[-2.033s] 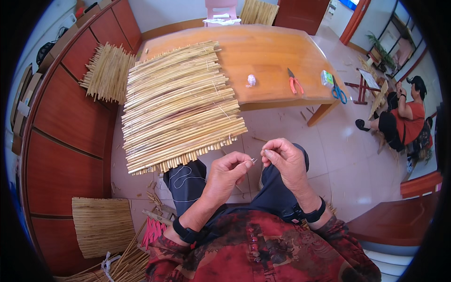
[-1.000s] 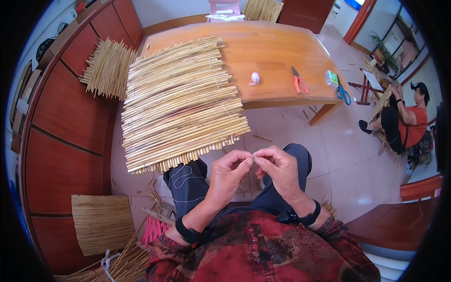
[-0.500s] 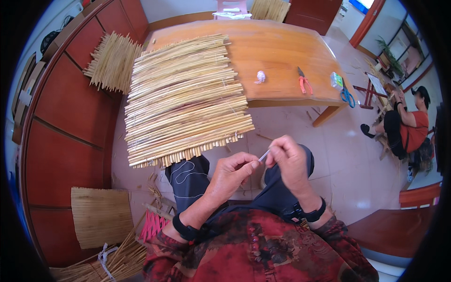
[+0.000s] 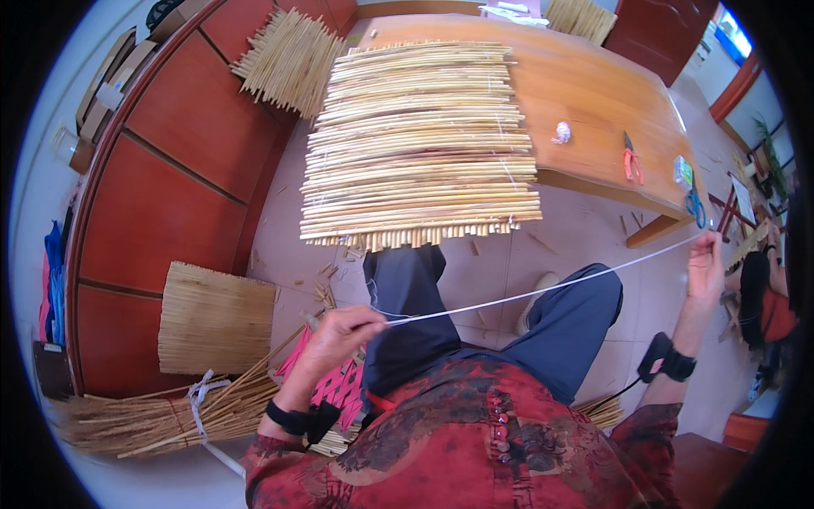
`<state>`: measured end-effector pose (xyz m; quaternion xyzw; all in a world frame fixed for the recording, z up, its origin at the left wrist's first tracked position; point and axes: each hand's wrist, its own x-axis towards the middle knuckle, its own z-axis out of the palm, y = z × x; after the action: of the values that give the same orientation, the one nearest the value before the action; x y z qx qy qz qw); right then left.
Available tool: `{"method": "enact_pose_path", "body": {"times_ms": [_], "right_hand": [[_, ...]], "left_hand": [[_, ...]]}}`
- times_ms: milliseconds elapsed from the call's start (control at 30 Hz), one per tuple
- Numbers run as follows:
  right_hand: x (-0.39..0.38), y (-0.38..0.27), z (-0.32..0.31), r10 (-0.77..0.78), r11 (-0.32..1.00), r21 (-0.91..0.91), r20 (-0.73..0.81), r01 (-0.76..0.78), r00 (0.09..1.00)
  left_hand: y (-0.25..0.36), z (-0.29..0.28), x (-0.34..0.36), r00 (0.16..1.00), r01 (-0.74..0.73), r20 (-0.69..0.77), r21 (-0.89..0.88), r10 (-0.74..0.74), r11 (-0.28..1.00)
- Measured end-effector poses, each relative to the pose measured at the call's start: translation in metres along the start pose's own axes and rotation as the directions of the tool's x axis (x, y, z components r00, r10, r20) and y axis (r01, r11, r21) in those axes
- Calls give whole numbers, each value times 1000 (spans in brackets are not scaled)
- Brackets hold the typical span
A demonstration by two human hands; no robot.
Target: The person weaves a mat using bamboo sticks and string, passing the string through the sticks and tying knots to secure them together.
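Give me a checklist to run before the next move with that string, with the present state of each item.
1. String stretched taut between both hands: ok.
2. Left hand pinching its end: ok.
3. Right hand gripping the far end: ok.
4. String free of knots along its length: cannot tell.
5. Reed mat lying flat on the table, front edge overhanging: ok.
6. Orange scissors within easy reach: not ok, far across the table.
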<state>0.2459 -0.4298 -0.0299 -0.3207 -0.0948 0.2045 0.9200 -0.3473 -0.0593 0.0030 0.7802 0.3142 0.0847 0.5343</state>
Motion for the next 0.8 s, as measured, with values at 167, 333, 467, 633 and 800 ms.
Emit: {"method": "enact_pose_path", "body": {"times_ms": [167, 333, 467, 633, 800], "right_hand": [[56, -79, -121, -83, 992, -112, -249, 57, 965], [61, -167, -207, -56, 998, -47, -247, 46, 967], [57, -226, -227, -61, 997, 30, -235, 70, 970], [48, -261, -232, -154, 988, -41, -305, 149, 940], [36, -277, -223, -246, 969, -105, -344, 223, 906]], "left_hand": [[-29, -45, -33, 967, 111, -246, 197, -60, 974], [-53, -49, -34, 961, 98, -275, 222, -34, 970], [-54, -28, -22, 982, 101, -177, 242, -58, 965], [-75, -18, -9, 982, -126, -70, 454, 176, 882], [-75, -8, -3, 977, -158, -41, 531, 211, 833]]}}
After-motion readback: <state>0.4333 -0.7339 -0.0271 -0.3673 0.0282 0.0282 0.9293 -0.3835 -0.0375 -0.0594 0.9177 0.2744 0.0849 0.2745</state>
